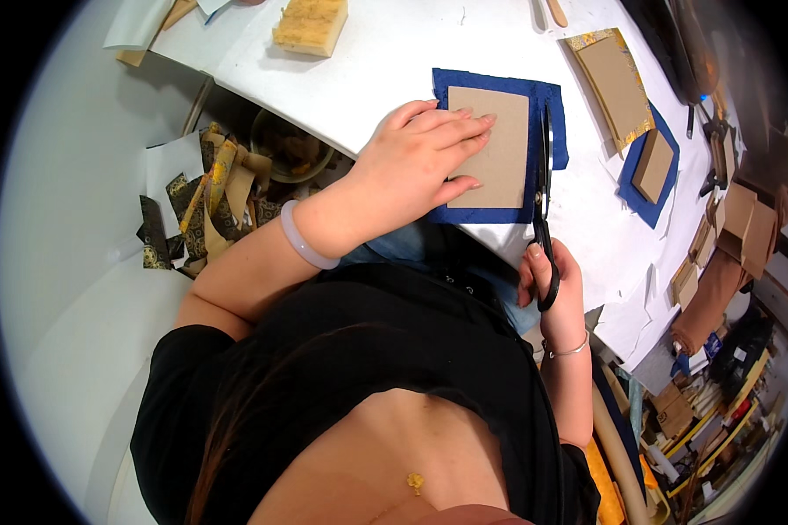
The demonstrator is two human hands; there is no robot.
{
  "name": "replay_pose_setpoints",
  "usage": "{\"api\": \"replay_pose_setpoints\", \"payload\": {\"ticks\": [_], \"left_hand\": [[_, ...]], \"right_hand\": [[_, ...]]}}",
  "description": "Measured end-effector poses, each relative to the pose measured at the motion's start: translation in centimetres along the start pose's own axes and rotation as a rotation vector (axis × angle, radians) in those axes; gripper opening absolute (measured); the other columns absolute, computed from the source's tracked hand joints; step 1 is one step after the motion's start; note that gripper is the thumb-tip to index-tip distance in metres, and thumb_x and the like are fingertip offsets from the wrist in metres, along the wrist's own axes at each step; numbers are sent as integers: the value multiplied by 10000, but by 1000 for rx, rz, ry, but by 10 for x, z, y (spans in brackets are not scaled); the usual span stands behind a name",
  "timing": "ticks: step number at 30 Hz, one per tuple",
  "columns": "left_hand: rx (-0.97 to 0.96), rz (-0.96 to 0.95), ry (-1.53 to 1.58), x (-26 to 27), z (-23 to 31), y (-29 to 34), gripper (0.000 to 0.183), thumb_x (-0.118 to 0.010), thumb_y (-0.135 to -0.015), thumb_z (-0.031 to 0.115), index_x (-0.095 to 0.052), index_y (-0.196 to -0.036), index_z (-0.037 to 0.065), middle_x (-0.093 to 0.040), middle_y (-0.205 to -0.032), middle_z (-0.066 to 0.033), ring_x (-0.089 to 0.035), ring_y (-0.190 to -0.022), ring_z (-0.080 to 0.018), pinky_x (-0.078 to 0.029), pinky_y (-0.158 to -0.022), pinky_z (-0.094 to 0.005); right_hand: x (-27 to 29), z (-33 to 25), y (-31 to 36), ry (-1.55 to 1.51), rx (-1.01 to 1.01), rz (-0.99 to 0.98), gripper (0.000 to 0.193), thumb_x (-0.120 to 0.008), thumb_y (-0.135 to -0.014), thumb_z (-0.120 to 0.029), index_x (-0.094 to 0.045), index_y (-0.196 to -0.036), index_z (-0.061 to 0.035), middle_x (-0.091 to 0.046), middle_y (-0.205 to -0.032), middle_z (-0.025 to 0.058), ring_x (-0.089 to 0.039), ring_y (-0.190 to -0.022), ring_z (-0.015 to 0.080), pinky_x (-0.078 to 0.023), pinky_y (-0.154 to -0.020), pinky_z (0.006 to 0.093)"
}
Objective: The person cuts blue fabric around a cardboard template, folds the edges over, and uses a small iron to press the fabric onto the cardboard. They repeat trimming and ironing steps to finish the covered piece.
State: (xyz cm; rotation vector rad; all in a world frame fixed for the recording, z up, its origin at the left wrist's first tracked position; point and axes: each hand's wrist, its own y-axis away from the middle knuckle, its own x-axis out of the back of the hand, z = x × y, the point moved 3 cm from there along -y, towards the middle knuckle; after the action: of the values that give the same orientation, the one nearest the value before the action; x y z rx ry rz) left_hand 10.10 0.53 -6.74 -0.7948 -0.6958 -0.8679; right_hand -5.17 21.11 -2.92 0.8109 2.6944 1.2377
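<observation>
A grey-brown cardboard rectangle [503, 162] lies on a larger piece of dark blue fabric [486, 80] at the table's near edge. Flat on the board, fingers stretched out, my left hand [429, 144] presses it down. My right hand [559, 271] grips the black handles of a pair of scissors [543, 201]. Their blades run along the board's right side, over the blue fabric, and a strip of fabric shows to the right of them. Whether the blades are parted is hard to make out.
A yellowish sponge-like block [311, 26] sits at the far left of the white table [385, 52]. To the right lie a gold-patterned covered board [613, 83] and a small board [653, 166] on blue fabric. Fabric scraps [219, 188] fill the space below left. Cluttered shelves [709, 420] stand at right.
</observation>
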Motion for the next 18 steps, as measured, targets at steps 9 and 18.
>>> {"api": "replay_pose_setpoints", "payload": {"ticks": [9, 18], "left_hand": [[3, -7, 1, 1, 0, 0, 500, -782, -883, 291, -675, -1326, 87, -617, -1463, -27, -575, -1321, -213, -374, -1162, -431], [5, -14, -6, 0, 0, 0, 491, -777, -893, 293, -676, -1325, 84, -615, -1467, -33, -571, -1327, -217, -369, -1167, -432]], "right_hand": [[2, 0, -4, 94, -6, 25, 372, -747, -980, -369, -567, -914, -50, -541, -644, -15, -501, -483, 83, -396, -455, 224], [1, -4, -4, 150, 13, 10, 386, -685, -1008, -412, -536, -890, -76, -535, -637, -8, -496, -465, 88, -393, -448, 232]]}}
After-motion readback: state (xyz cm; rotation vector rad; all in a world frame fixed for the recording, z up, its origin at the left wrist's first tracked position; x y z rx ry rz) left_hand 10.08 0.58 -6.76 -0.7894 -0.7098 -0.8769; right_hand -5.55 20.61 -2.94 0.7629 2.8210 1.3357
